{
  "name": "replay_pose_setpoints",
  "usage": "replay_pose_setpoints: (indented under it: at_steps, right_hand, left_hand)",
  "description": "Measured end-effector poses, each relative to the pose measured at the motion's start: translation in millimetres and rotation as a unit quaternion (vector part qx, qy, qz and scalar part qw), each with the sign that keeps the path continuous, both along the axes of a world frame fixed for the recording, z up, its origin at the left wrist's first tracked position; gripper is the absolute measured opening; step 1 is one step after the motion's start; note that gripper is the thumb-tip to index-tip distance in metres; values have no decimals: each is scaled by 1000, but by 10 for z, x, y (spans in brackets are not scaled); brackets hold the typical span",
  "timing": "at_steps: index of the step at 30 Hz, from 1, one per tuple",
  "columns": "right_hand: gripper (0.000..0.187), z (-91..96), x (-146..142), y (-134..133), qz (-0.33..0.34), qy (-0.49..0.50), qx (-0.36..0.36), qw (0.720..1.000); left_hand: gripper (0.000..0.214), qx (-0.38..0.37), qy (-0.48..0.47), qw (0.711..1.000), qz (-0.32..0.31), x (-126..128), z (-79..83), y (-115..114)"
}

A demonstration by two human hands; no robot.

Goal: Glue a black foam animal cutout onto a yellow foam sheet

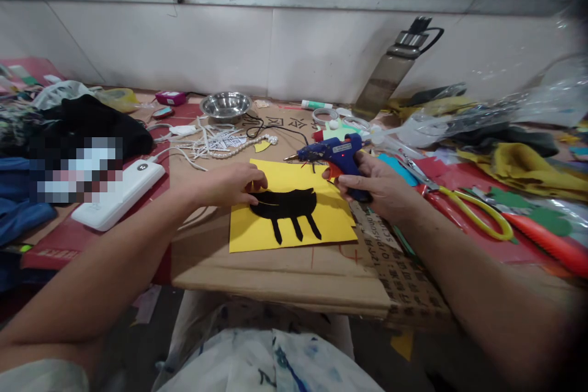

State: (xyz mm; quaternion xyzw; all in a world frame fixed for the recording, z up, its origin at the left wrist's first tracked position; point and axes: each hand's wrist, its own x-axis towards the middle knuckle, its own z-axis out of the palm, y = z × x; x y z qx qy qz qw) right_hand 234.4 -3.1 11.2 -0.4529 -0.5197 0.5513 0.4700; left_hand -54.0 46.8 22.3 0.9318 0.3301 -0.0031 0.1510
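A yellow felt sheet (243, 234) lies on a flattened cardboard piece (220, 263) in front of me. On it rests a black felt cutout (287, 205) with three pointed strips hanging from its lower edge. My left hand (229, 187) is at the cutout's left end, thumb and fingers bent close to its edge; whether they pinch it is hard to see. My right hand (374, 187) grips a blue hot glue gun (337, 150) with an orange trigger. Its nozzle points left, above the sheet's far edge and apart from the cutout.
A white power bank (119, 193) with a cable lies left. Behind are a steel bowl (225, 105), a string of beads (250, 146) and a glue stick (316, 105). A bottle (390, 70) leans on the wall. Yellow-handled scissors (480, 214) and an orange-handled tool (546, 242) lie right.
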Motion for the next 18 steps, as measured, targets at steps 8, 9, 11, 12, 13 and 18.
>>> replay_pose_setpoints:
  at_steps: [8, 9, 11, 12, 13, 18]
  right_hand:
    - [36, -32, 11, -22, 20, -23, 1, 1000]
    - [37, -35, 12, -24, 18, -23, -1, 1000]
    - [37, -40, 14, -28, 15, -23, -3, 1000]
    - [37, -43, 14, -30, 14, -23, -3, 1000]
    - [37, -44, 12, -31, 14, -24, -4, 1000]
    - [38, -38, -3, -41, 7, -17, -5, 1000]
  left_hand:
    - [13, 0, 14, 1000, -15, -11, -20, 2]
    - [13, 0, 11, 1000, -16, -15, -30, 6]
    - [14, -1, 10, 1000, -17, -16, -41, 6]
    - [14, -2, 10, 1000, -17, -12, -41, 1]
    - [14, -1, 10, 1000, -20, -4, -37, -8]
    - [12, 23, -3, 1000, -14, 51, 13, -76]
